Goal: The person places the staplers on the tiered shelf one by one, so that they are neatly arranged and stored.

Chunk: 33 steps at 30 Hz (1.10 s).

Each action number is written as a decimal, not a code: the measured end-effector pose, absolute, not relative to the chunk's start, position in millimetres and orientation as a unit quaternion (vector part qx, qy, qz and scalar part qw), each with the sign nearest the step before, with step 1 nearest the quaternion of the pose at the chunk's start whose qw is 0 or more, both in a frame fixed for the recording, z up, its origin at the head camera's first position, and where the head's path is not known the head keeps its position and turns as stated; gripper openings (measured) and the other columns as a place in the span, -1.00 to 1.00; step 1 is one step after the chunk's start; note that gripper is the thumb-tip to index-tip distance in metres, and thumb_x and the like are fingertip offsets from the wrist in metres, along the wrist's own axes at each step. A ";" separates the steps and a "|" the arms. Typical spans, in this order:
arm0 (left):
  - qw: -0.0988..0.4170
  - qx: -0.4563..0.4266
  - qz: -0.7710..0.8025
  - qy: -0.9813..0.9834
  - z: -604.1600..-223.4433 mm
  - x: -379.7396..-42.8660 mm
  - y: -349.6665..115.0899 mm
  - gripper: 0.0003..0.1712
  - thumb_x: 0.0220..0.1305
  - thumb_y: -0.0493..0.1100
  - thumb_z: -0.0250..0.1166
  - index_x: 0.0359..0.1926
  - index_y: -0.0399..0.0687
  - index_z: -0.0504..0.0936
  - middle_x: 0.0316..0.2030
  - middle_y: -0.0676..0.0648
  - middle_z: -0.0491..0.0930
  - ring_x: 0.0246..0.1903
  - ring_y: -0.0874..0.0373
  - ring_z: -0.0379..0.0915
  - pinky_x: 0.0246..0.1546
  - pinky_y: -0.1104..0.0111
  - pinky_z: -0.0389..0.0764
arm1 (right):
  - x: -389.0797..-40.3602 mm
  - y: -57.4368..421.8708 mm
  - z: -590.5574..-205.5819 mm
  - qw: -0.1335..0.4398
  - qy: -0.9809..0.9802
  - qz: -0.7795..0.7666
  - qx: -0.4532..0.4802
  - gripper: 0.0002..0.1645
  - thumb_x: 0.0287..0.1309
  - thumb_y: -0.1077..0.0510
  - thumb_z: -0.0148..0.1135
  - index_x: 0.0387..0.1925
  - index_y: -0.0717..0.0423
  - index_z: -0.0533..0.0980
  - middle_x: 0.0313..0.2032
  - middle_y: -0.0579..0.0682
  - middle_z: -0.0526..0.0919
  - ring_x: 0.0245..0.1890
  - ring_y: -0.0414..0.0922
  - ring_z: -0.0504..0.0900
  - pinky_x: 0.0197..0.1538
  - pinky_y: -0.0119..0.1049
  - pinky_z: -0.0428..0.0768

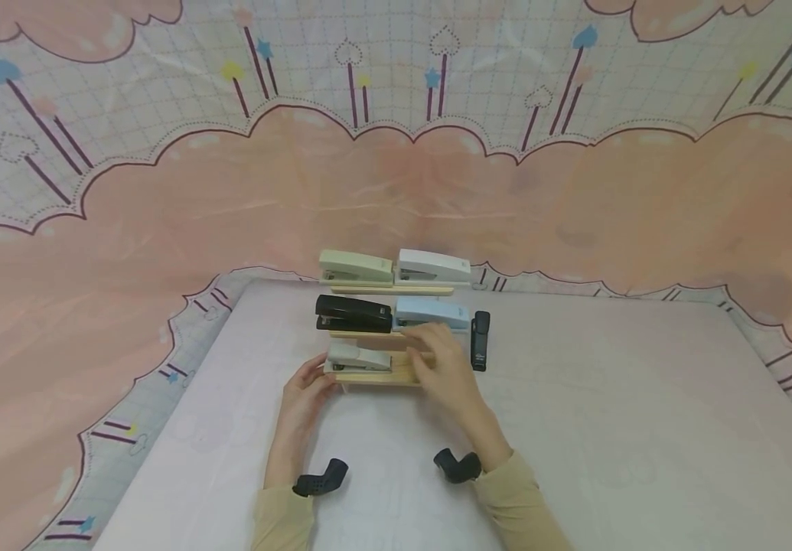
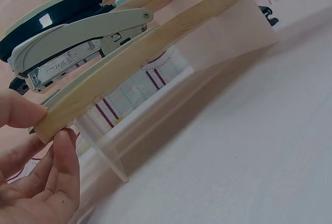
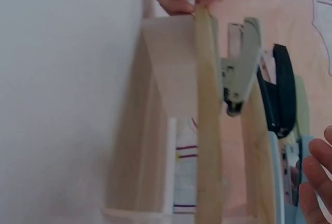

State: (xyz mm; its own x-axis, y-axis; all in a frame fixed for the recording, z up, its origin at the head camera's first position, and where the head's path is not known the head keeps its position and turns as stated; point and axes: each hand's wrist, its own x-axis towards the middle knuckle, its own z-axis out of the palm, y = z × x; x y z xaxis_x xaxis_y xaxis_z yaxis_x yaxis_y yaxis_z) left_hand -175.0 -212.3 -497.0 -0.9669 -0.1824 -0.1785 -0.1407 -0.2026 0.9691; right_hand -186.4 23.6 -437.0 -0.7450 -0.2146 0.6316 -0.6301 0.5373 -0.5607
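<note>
My left hand [image 1: 304,399] pinches the left end of the lowest wooden shelf board [image 2: 111,81], thumb above and fingers below in the left wrist view. A grey-white stapler [image 1: 360,358] lies on that board, just beside the fingers. My right hand [image 1: 449,376] is over the board's right part, its fingers relaxed and close to the light blue stapler [image 1: 430,311] on the middle tier. Nothing shows in its grasp; in the right wrist view only its fingers [image 3: 316,167] appear at the edge. A black stapler [image 1: 353,314] sits left of the blue one.
On the top tier are a pale green stapler [image 1: 356,266] and a white stapler [image 1: 434,266]. Another black stapler [image 1: 480,341] is on the white table [image 1: 616,413], right of the rack. Clear side panels [image 2: 228,42] support the boards. A patterned cloth [image 1: 396,184] hangs behind.
</note>
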 end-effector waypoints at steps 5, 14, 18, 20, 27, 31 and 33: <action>0.012 0.129 -0.767 -0.628 -496.1 -174.9 -211.7 -0.42 0.26 -0.40 0.16 0.31 -0.26 0.32 -0.22 0.16 0.56 -0.23 0.34 0.53 -0.16 0.56 0.57 | -184.7 35.5 -427.3 0.294 -0.826 0.411 0.250 -0.69 0.09 0.34 0.28 -0.09 0.09 0.61 -0.15 -0.02 0.69 -0.05 -0.08 0.59 0.06 -0.16 0.59; 0.010 0.122 -0.767 -0.630 -496.8 -175.8 -212.3 -0.41 0.26 -0.42 0.14 0.32 -0.28 0.30 -0.21 0.16 0.55 -0.25 0.38 0.52 -0.17 0.57 0.56 | -187.4 55.0 -423.1 0.315 -0.816 0.433 0.217 -0.68 0.07 0.38 0.27 -0.10 0.13 0.61 -0.15 0.02 0.68 -0.05 -0.05 0.56 0.13 -0.09 0.52; 0.014 0.122 -0.763 -0.634 -496.3 -174.8 -212.9 -0.43 0.27 -0.41 0.14 0.31 -0.27 0.32 -0.17 0.12 0.53 -0.24 0.36 0.52 -0.17 0.57 0.56 | -190.0 61.8 -424.1 0.326 -0.812 0.444 0.193 -0.67 0.06 0.39 0.27 -0.10 0.14 0.61 -0.19 0.03 0.68 -0.09 -0.05 0.56 0.03 -0.17 0.53; 0.015 0.122 -0.762 -0.636 -496.5 -174.3 -213.0 -0.43 0.27 -0.41 0.14 0.31 -0.28 0.32 -0.17 0.11 0.53 -0.23 0.36 0.52 -0.18 0.57 0.56 | -191.3 65.0 -424.8 0.332 -0.811 0.446 0.184 -0.67 0.05 0.39 0.26 -0.10 0.15 0.61 -0.20 0.05 0.68 -0.10 -0.04 0.56 0.01 -0.21 0.52; 0.013 0.121 -0.765 -0.633 -497.1 -173.4 -213.4 -0.43 0.27 -0.39 0.14 0.32 -0.28 0.31 -0.15 0.09 0.53 -0.22 0.34 0.51 -0.17 0.56 0.56 | -196.6 75.4 -429.4 0.325 -0.822 0.446 0.142 -0.70 0.10 0.39 0.22 -0.10 0.18 0.61 -0.19 0.08 0.67 -0.10 -0.03 0.55 0.00 -0.24 0.49; 0.009 0.121 -0.761 -0.637 -497.4 -174.3 -213.6 -0.43 0.27 -0.39 0.13 0.32 -0.23 0.32 -0.13 0.08 0.51 -0.21 0.32 0.51 -0.16 0.56 0.56 | -200.2 82.4 -433.7 0.319 -0.825 0.452 0.115 -0.72 0.12 0.39 0.19 -0.11 0.18 0.60 -0.22 0.10 0.66 -0.13 -0.03 0.53 -0.02 -0.22 0.47; 0.007 0.125 -0.761 -0.636 -497.2 -175.0 -213.3 -0.43 0.28 -0.39 0.12 0.31 -0.21 0.33 -0.12 0.08 0.51 -0.20 0.32 0.51 -0.15 0.56 0.56 | -203.0 86.5 -437.1 0.324 -0.825 0.450 0.104 -0.73 0.12 0.39 0.18 -0.11 0.19 0.61 -0.24 0.11 0.66 -0.15 -0.03 0.53 -0.02 -0.23 0.47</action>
